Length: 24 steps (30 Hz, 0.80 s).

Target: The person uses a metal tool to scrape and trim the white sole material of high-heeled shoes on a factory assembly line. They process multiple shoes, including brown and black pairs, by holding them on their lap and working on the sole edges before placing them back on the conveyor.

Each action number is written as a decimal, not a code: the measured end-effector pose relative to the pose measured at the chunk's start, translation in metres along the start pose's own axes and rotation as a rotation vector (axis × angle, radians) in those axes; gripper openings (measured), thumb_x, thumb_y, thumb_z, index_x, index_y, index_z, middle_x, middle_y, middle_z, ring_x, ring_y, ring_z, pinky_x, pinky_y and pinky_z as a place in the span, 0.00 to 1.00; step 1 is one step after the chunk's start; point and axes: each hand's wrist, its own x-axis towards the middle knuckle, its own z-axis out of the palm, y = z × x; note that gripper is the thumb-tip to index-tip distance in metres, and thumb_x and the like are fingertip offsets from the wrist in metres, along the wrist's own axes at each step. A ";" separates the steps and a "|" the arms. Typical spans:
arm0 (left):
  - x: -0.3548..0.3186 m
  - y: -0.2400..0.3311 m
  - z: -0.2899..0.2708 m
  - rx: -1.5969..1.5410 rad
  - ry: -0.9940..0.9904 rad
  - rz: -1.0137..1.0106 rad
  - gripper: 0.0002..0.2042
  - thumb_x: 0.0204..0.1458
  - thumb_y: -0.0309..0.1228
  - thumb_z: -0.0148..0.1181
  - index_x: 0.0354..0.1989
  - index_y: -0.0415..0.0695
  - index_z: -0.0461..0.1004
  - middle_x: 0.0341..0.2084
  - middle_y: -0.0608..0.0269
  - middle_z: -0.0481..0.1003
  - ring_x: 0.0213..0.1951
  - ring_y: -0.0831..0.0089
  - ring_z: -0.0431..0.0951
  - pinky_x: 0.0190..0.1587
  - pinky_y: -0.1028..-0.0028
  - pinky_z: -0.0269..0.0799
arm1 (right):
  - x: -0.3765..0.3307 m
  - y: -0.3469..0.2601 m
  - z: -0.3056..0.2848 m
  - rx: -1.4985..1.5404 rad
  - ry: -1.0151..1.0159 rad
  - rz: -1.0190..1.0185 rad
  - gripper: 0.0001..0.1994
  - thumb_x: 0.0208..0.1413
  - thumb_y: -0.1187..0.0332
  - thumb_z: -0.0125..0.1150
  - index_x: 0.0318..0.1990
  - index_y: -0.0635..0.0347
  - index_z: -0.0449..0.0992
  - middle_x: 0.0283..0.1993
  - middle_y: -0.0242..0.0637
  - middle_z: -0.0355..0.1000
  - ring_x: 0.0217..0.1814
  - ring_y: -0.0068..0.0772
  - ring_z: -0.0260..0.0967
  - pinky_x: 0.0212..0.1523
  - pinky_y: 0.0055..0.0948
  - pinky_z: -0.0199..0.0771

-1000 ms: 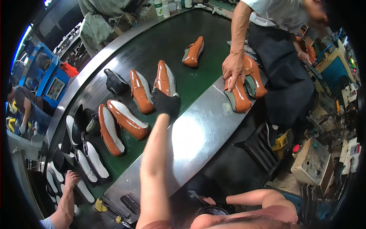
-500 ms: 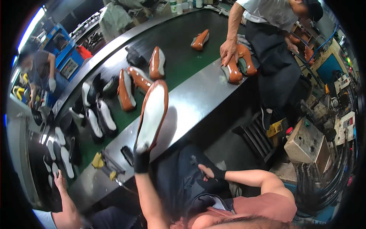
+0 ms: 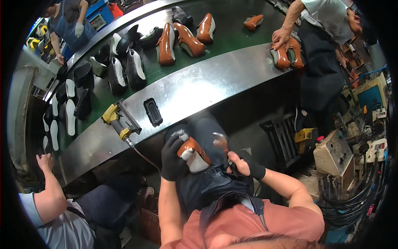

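Shoe (image 3: pixel 192 154): brown upper with pale sole, held over the lap, below the counter edge and close to the body.
Shoe axis: long axis runs from upper left, at the left hand, down and right toward the right hand; sole faces partly up.
Left hand (image 3: pixel 173 157): black glove, fingers closed round the shoe's near-left end; it bears the shoe.
Right hand (image 3: pixel 242 164): black wrist wrap, fingers curled narrow round a small tool (image 3: pixel 221 142), blurred, kind not clear; just right of the shoe, tool tip near its right side.
Nearer hand: left, already on the shoe; right stands just apart, whether the tool touches cannot be told.
Counter (image 3: pixel 195 89): curved steel strip beyond both hands, well above the shoe in view.
Nail gun (image 3: pixel 117 121): yellow and black, on the counter, up and left of the left hand, hose trailing down.
Black tray (image 3: pixel 153 112): on the counter, straight beyond the left hand.
Belt (image 3: pixel 232 31): green, past the counter, carrying brown shoes and black-and-white ones, all out of easy reach.
Co-worker's hand (image 3: pixel 282 38): far right on the counter, resting on a pair of brown shoes, well apart from both hands.
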 end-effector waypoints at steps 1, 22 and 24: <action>0.008 -0.003 -0.004 0.081 -0.039 0.047 0.19 0.48 0.34 0.67 0.48 0.38 0.76 0.48 0.49 0.76 0.51 0.54 0.77 0.55 0.62 0.71 | -0.001 -0.004 0.004 -0.036 -0.083 0.036 0.26 0.69 0.47 0.35 0.38 0.60 0.73 0.26 0.30 0.70 0.27 0.19 0.67 0.34 0.21 0.70; 0.021 -0.021 0.039 -0.480 -0.043 -0.177 0.39 0.61 0.63 0.28 0.33 0.39 0.79 0.37 0.59 0.77 0.51 0.62 0.72 0.65 0.60 0.54 | 0.073 0.069 0.069 -0.475 0.198 -0.679 0.16 0.67 0.66 0.42 0.53 0.65 0.73 0.36 0.43 0.73 0.36 0.38 0.71 0.41 0.30 0.71; 0.021 -0.011 0.032 -0.415 -0.069 -0.121 0.37 0.62 0.60 0.31 0.32 0.39 0.78 0.37 0.57 0.78 0.54 0.61 0.71 0.66 0.58 0.53 | 0.068 0.072 0.069 -0.406 0.130 -0.650 0.17 0.65 0.68 0.43 0.56 0.64 0.71 0.41 0.46 0.72 0.40 0.43 0.71 0.45 0.33 0.70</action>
